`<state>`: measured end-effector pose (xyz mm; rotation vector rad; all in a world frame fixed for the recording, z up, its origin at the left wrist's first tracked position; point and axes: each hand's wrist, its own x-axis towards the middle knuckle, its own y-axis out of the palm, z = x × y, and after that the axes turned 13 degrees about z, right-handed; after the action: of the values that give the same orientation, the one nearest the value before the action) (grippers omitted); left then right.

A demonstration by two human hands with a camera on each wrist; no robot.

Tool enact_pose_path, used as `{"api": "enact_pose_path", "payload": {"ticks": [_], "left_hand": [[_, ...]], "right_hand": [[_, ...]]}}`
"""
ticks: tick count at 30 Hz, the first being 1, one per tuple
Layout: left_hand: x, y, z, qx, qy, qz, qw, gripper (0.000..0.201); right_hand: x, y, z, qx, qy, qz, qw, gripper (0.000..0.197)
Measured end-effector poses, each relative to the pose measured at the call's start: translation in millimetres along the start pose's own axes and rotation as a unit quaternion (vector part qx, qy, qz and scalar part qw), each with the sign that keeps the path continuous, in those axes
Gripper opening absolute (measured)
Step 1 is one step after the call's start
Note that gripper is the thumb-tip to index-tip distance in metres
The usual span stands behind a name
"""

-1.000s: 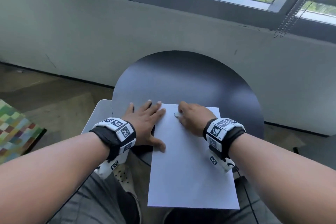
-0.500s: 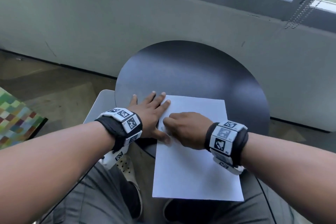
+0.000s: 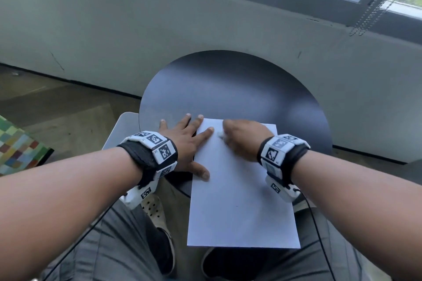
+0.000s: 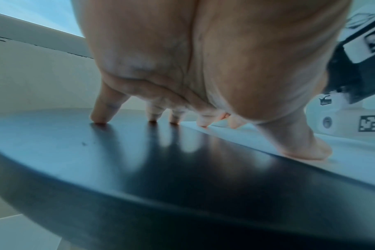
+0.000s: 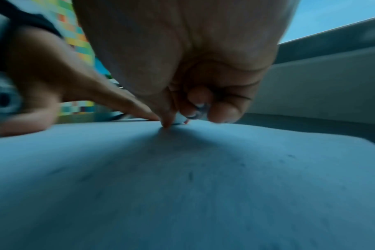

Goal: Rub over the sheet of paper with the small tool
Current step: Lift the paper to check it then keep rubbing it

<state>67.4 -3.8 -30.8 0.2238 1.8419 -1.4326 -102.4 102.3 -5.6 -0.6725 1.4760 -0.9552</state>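
Note:
A white sheet of paper lies on the round dark table, its near end hanging over the table's edge above my lap. My left hand lies flat with spread fingers, index finger and thumb pressing the paper's left edge, the other fingers on the tabletop. My right hand is curled on the upper part of the sheet and pinches a small white tool, pressed to the paper. In the right wrist view the tool shows as a pale bit between thumb and fingertips. The paper fills that view.
A grey wall with a window above stands right behind the table. A pale seat edge sits left of the table, and a multicoloured checked cushion lies at the far left on the floor. My knees and shoes are under the paper.
My right hand slid left along the sheet half a second ago and has now moved back right and up. The left hand has stayed pressed on the paper's left edge.

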Motion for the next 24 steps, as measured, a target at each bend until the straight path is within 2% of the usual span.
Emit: {"api": "enact_pose_path", "payload": {"ticks": [1, 2, 4, 6, 8, 9, 12, 13, 14, 16, 18, 19, 20, 23, 24], "left_hand": [[0, 0, 0, 0.000, -0.003, 0.002, 1.000, 0.127], [0, -1, -1, 0.000, -0.005, 0.005, 1.000, 0.127], [0, -1, -1, -0.003, -0.004, 0.008, 1.000, 0.128], [-1, -1, -2, -0.007, 0.001, 0.007, 1.000, 0.127], [-4, -1, -3, -0.006, 0.004, 0.009, 1.000, 0.127], [-4, -1, -4, -0.003, 0.003, 0.010, 1.000, 0.128], [-4, -2, -8, 0.001, -0.008, 0.013, 1.000, 0.129], [-5, -3, -9, -0.002, -0.011, 0.014, 1.000, 0.130], [-5, -4, -10, -0.005, -0.013, 0.013, 1.000, 0.130], [-7, -5, -10, -0.010, -0.014, 0.015, 1.000, 0.129], [-9, -6, -10, -0.006, -0.011, 0.021, 1.000, 0.124], [-10, -7, -11, -0.005, -0.011, 0.024, 1.000, 0.122], [-10, -8, -12, -0.003, -0.012, 0.026, 1.000, 0.120], [-10, -10, -14, 0.004, -0.019, 0.029, 0.999, 0.119], [-10, -10, -14, 0.007, -0.021, 0.028, 0.999, 0.120]], "right_hand": [[5, -2, -7, 0.011, 0.044, -0.010, 0.999, 0.017], [7, -1, -7, 0.007, 0.052, -0.022, 0.998, 0.018], [-4, 6, 12, -0.007, -0.002, -0.028, 1.000, 0.012], [-21, 16, 33, -0.027, -0.100, 0.013, 0.995, 0.023], [-26, 16, 33, -0.027, -0.121, 0.024, 0.992, 0.018], [-21, 15, 24, -0.022, -0.100, 0.009, 0.995, 0.016], [-4, 5, -12, 0.013, 0.038, -0.025, 0.999, 0.025], [-2, 6, -14, 0.013, 0.050, -0.036, 0.998, 0.024], [-5, 8, -9, 0.007, 0.038, -0.042, 0.998, 0.020], [-19, 15, 17, -0.003, -0.043, -0.027, 0.999, 0.013], [-34, 22, 34, -0.029, -0.124, 0.012, 0.992, 0.017], [-34, 21, 32, -0.030, -0.131, 0.019, 0.991, 0.018], [-31, 19, 24, -0.023, -0.111, 0.013, 0.994, 0.019], [-11, 5, -12, 0.024, 0.044, -0.017, 0.999, 0.019], [-8, 4, -17, 0.023, 0.065, -0.026, 0.997, 0.021]]}}
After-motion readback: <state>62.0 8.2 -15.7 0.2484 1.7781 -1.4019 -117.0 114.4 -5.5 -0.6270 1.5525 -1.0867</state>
